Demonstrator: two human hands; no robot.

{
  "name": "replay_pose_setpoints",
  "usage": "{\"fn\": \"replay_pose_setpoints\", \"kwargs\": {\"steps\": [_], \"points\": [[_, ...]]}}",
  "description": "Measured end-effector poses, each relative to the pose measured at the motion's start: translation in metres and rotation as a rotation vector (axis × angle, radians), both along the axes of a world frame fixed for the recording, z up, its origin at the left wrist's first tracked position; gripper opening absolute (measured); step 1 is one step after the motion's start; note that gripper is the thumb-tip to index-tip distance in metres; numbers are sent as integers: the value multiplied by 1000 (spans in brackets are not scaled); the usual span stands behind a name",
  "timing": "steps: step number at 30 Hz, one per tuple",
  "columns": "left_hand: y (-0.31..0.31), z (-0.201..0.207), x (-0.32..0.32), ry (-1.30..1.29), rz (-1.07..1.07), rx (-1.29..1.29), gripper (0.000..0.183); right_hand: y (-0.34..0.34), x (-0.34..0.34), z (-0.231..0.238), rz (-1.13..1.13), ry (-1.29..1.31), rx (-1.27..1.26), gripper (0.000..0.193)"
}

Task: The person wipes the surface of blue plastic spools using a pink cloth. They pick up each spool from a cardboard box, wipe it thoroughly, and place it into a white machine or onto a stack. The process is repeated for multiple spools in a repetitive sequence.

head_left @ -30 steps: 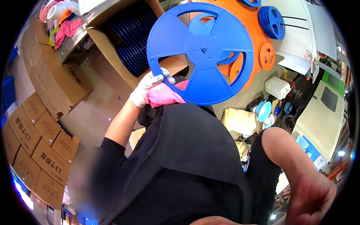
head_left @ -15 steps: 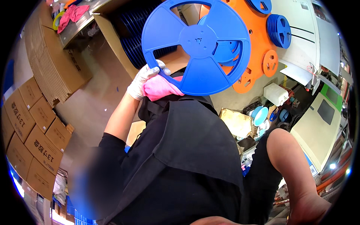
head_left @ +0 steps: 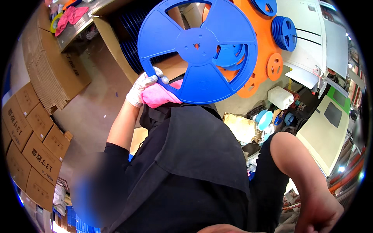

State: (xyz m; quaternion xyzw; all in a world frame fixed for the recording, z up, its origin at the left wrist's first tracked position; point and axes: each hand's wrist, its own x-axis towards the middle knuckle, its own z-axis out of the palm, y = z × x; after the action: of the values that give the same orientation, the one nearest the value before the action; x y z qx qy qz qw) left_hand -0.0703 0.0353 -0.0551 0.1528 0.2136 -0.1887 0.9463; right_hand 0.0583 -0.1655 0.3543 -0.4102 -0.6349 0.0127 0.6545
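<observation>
Left hand (head_left: pixel 143 86) gloved, clamped on blue reel (head_left: pixel 198 50) rim with pink cloth (head_left: pixel 159 95), top centre | right hand (head_left: pixel 322 211) bare, loosely curled, holds nothing, lower right | reel looks light, stiff, slick: grip rim or spokes

concrete floor (head_left: pixel 93 116) | stacked brown cartons (head_left: pixel 31 136) far left | open cardboard box (head_left: pixel 112 35) of blue reels up top | white canister (head_left: pixel 281 98) right

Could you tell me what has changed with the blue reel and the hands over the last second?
The large blue reel has drifted up and slightly left in the view. The gloved left hand still grips its lower-left rim together with the pink cloth. The bare right hand stays low and empty.
</observation>
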Motion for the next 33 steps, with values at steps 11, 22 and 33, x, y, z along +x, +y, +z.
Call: {"fn": "replay_pose_setpoints", "kwargs": {"steps": [11, 22, 33], "points": [[3, -4, 6, -30, -49, 6, 31, -123, 78, -219, -1003, 1126, -521, 43], [54, -31, 42, 15, 158, 972, 31, -77, 11, -265, -495, 1734, -321, 73], [-90, 75, 208, -882, 185, 1580, 25, -35, -18, -243, -577, 1722, -462, 52]]}}
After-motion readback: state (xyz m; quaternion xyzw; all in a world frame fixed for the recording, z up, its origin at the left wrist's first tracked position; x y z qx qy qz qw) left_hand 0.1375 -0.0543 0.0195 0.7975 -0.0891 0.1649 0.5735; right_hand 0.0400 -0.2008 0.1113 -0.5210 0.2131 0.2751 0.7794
